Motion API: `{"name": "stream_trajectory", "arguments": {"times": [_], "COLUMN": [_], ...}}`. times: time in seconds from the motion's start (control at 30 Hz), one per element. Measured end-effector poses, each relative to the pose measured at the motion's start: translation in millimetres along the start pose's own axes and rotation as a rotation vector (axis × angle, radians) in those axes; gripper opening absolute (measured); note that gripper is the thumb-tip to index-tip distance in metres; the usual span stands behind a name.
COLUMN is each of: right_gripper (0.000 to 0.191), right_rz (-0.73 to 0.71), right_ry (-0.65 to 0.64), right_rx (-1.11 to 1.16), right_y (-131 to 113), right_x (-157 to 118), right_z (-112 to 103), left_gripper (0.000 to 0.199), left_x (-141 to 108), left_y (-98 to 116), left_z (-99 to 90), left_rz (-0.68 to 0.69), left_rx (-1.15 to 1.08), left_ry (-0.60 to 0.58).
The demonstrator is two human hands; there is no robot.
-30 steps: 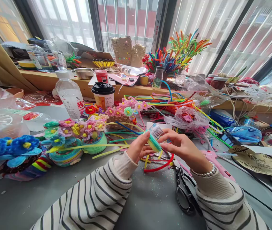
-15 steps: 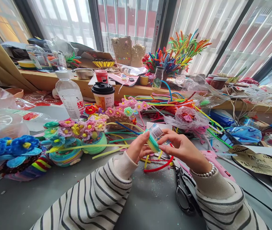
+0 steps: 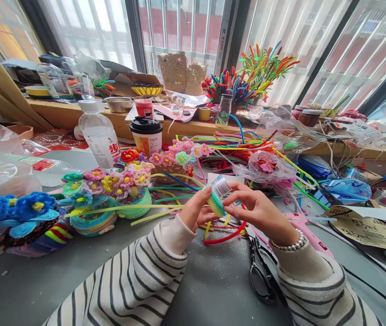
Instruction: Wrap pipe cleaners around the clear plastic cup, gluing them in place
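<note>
Between my thumb and fingers, my left hand (image 3: 198, 209) grips a small clear plastic piece with a barcode label (image 3: 221, 186). Green and yellow pipe cleaner (image 3: 217, 203) is wound around its lower part. My right hand (image 3: 261, 209) pinches the near right edge of that winding with thumb and fingertips. A long pale-yellow pipe cleaner (image 3: 118, 208) stretches leftward from beside my left hand; whether it joins the winding is hidden. Below the hands lie a curved red pipe cleaner (image 3: 225, 239) and black-handled scissors (image 3: 260, 283). A pink glue gun (image 3: 308, 231) rests beyond my right wrist.
Pots of pipe-cleaner flowers (image 3: 93, 203) line the left side. Behind them stand a water bottle (image 3: 99, 136) and a lidded paper cup (image 3: 146, 136). Loose pipe cleaners (image 3: 209, 156) pile up behind my hands. A black cable (image 3: 369, 290) and sandpaper (image 3: 371, 231) lie at right.
Both hands stay in nearly the same place. The wound plastic piece is turned very slightly in my fingers.
</note>
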State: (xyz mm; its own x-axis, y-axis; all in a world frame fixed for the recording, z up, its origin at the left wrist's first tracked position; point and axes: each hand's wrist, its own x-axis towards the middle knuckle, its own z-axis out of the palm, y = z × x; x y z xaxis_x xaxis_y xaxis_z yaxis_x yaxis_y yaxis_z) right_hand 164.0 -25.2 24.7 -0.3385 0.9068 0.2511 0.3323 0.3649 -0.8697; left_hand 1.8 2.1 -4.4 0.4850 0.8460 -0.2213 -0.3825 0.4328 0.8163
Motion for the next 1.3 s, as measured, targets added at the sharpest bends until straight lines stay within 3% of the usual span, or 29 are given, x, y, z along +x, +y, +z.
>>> {"name": "stream_trajectory", "arguments": {"times": [0.23,0.53,0.73,0.9,1.3], "right_gripper": [0.013,0.011,0.016,0.013,0.009], "right_rz": [0.035,-0.028,0.046,0.046,0.019], "right_ry": [0.036,0.041,0.055,0.033,0.041], "right_rx": [-0.030,-0.030,0.047,0.017,-0.037], "right_y": [0.8,1.7,-3.5,-3.4,-1.8], "right_x": [0.8,1.2,-0.1,0.3,0.8], "right_z": [0.5,2.2,-1.8,-1.4,0.5], "left_gripper": [0.044,0.050,0.048,0.049,0.046], "left_x": [0.6,0.2,-0.7,0.7,0.3], "left_y": [1.4,0.3,3.2,1.9,0.3], "left_z": [1.3,1.5,3.4,1.8,0.4], "left_rz": [-0.055,-0.062,-0.082,-0.074,-0.038], "left_rx": [-0.035,-0.089,-0.101,-0.105,-0.088], "left_ry": [0.035,0.073,0.084,0.016,0.017]}}
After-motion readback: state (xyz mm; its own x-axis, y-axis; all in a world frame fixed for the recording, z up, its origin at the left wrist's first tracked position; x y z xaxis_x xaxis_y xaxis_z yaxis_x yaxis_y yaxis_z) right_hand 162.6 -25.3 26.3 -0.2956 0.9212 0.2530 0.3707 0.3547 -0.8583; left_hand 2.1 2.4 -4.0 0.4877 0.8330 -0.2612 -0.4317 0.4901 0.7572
